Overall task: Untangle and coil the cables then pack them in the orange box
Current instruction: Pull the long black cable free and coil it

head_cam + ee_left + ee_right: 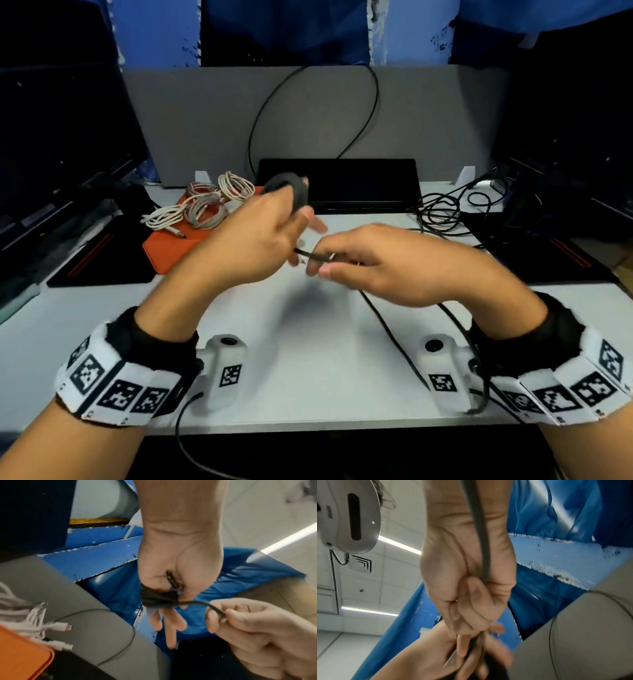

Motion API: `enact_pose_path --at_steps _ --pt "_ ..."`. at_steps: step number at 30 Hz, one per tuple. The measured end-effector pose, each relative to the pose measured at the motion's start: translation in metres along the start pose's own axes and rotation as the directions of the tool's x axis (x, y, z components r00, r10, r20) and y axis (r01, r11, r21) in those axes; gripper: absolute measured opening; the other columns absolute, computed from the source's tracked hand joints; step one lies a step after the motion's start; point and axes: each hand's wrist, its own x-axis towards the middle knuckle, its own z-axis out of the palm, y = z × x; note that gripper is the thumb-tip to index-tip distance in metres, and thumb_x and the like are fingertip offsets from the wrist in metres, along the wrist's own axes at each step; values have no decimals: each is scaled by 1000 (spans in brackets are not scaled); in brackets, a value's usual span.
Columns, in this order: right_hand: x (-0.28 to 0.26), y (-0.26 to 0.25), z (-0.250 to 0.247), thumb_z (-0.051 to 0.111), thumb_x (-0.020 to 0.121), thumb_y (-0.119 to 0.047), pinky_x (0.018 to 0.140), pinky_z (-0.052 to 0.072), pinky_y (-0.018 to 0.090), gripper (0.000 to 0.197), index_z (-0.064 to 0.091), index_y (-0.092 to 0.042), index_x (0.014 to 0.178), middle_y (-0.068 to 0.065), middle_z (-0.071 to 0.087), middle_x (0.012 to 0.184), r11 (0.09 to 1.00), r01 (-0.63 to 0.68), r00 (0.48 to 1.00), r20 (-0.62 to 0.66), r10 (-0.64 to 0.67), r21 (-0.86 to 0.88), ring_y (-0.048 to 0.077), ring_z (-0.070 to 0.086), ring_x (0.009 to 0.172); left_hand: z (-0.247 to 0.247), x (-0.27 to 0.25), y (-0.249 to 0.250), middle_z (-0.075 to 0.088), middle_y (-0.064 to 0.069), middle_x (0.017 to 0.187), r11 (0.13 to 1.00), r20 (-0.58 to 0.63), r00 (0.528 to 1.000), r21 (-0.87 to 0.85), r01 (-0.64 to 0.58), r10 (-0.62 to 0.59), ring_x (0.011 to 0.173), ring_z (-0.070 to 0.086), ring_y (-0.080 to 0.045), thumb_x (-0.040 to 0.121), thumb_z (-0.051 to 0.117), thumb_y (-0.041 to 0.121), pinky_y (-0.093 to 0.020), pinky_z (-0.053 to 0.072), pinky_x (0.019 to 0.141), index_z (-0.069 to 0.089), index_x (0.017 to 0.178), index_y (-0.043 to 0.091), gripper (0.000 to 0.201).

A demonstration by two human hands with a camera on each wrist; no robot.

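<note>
1. While the left hand (260,236) was raised above the white desk (308,377), its thumb and palm clamped a wound bundle of black cable (291,193), the other fingers (171,631) stretched out loosely below the bundle.
2. The right hand (380,263) sat just beside it, thumb and forefinger pinching the free run of the same black cable close to the bundle; the remaining fingers were curled round the strand.
3. From that pinch the cable trailed down across the desk towards the person's right wrist, and in the right wrist view it ran along the palm.
4. Both wrists wore white bands (116,380) printed with black square markers.
5. The orange box (164,248) lay flat to the left beyond the hands, its lid or base I could not tell.
6. Several coiled white cables (205,202) rested on top of it, one plug end lying on the orange surface.
7. A loose tangle of black cables (442,205) lay at the far right of the desk.
8. A black keyboard (359,181) stood against the grey partition (428,120) behind.
</note>
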Motion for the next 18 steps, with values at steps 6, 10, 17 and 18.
enact_pose_path --at_steps 6,10,17,18 --pt "-1 22 -15 71 96 -35 55 38 21 16 71 -22 87 -8 62 66 989 40 852 -522 42 145 6 48 56 -13 -7 -1 58 0 48 744 329 931 -659 108 157 41 28 -25 107 39 24 -31 39 55 68 111 -7 42" --pt "7 26 -6 56 106 -34 70 49 31 18 70 -26 114 -10 71 85 984 97 822 -569 3 146 9 63 75 -5 -4 -6 43 7 42 472 238 945 -875 109 223 32 30 -23 105 37 25 -30 46 58 67 112 -4 42" --pt "19 26 17 33 113 -35 63 41 17 39 62 -9 108 -13 55 73 832 182 892 -443 84 524 0 48 62 19 -5 18 65 4 66 17 167 935 -985 170 314 71 69 -14 107 33 22 -32 54 92 62 105 4 34" --pt "19 25 17 32 113 -34 67 43 27 41 64 -9 103 -13 59 73 775 216 913 -404 55 594 0 49 62 19 -6 21 66 3 69 8 171 926 -984 178 336 77 70 -16 108 34 22 -32 53 96 64 117 -1 38"
